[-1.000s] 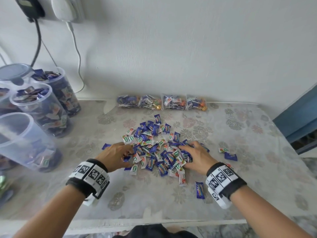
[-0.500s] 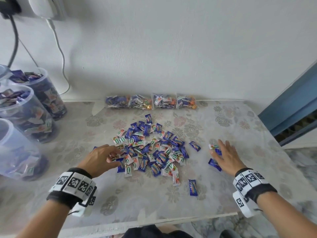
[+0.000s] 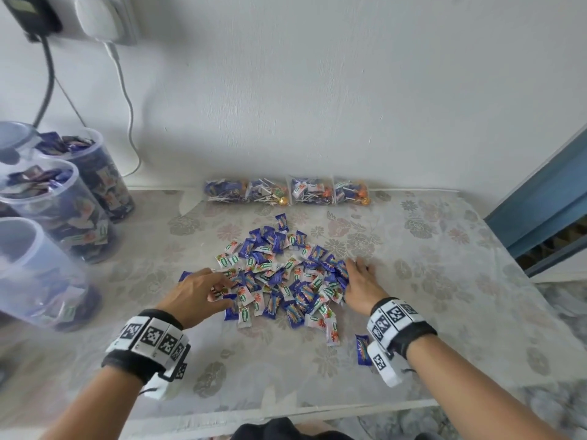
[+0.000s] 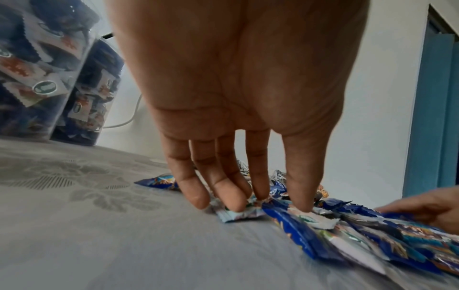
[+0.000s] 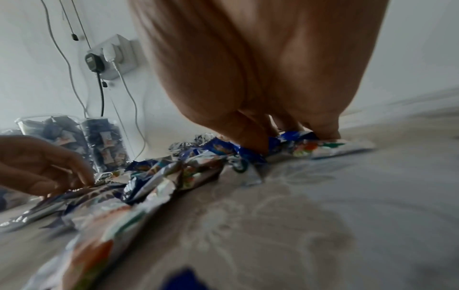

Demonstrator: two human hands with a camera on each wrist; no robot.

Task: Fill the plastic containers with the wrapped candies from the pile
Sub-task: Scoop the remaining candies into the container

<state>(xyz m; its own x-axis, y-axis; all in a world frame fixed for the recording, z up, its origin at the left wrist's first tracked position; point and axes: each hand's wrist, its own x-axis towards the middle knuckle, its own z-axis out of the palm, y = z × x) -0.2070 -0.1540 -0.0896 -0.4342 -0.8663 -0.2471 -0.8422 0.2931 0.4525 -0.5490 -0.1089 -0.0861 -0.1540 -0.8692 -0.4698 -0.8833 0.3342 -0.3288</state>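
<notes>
A pile of blue and white wrapped candies (image 3: 279,274) lies mid-table. My left hand (image 3: 222,285) rests on the pile's left edge; the left wrist view shows its fingers (image 4: 233,196) straight and pressing down on wrappers (image 4: 238,212). My right hand (image 3: 355,268) lies flat against the pile's right edge, and its fingertips (image 5: 255,145) press on candies (image 5: 330,147). Neither hand grips anything. Three clear plastic containers stand at the left: the nearest (image 3: 31,274) holds a few candies, while the middle one (image 3: 60,211) and the far one (image 3: 98,176) are nearly full.
One blue candy (image 3: 363,349) lies apart near my right wrist. Clear bags of lollipops (image 3: 286,193) line the wall at the back. Cables hang from a wall socket (image 3: 104,17) above the containers. The table's front edge (image 3: 286,411) is close to me, and a blue door frame (image 3: 540,211) stands at right.
My right hand reached right to stray candies, then swept them back against the pile's right edge. My left hand stayed at the left edge.
</notes>
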